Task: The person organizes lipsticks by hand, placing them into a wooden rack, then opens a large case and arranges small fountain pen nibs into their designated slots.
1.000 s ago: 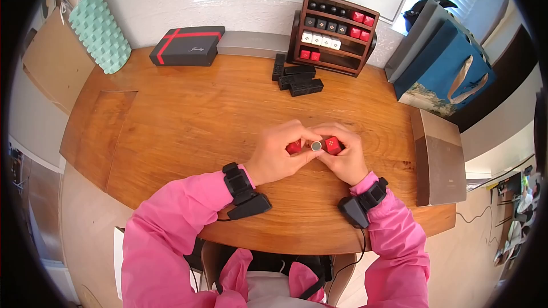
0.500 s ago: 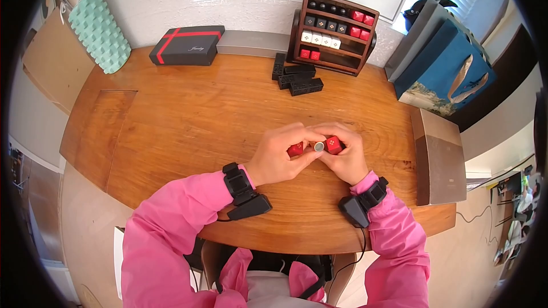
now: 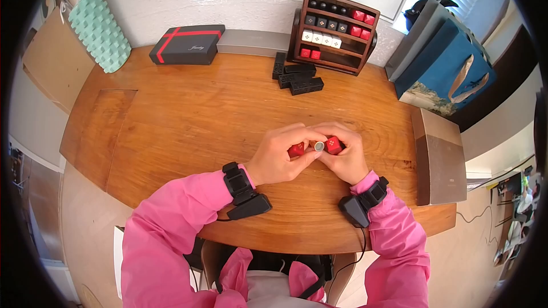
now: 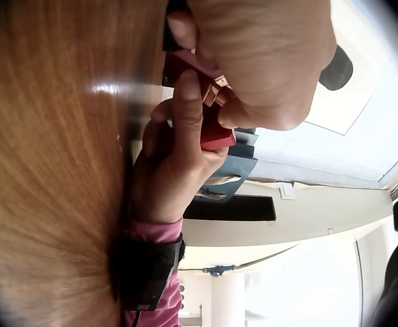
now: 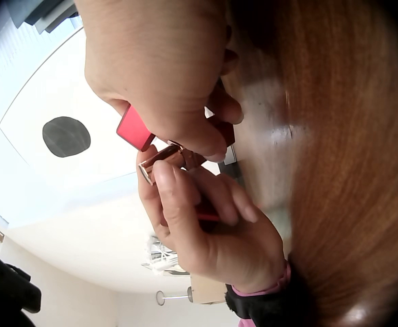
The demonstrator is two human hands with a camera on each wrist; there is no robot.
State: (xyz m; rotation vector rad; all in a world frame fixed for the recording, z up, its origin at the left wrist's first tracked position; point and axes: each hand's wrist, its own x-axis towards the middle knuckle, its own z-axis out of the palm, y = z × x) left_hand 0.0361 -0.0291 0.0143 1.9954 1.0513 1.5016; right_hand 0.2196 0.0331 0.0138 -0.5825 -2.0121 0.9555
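Both hands meet over the near middle of the table. My left hand [image 3: 279, 154] pinches a small gold-rimmed tube [image 3: 319, 146] between thumb and forefinger, its round grey end facing up. A red piece [image 3: 295, 149] is tucked in the same hand's palm, mostly hidden by the fingers. My right hand [image 3: 348, 157] grips a square red lipstick case [image 3: 333, 145] with a gold emblem on its end. In the right wrist view the shiny rose-gold tube [image 5: 163, 163] reaches towards the right hand's fingertips, beside the red case [image 5: 136, 128].
A wooden rack [image 3: 335, 34] of red, white and black square-ended tubes stands at the back. Several small black boxes [image 3: 297, 74] lie before it. Elsewhere are a dark gift box [image 3: 187, 45], a brown box [image 3: 439, 157], a blue paper bag [image 3: 445, 68] and a mint-green vase-like object [image 3: 100, 31].
The gold-rimmed tube has shifted slightly right and tilted a little in the left fingers. The right hand has stayed almost still, with the red case in it.
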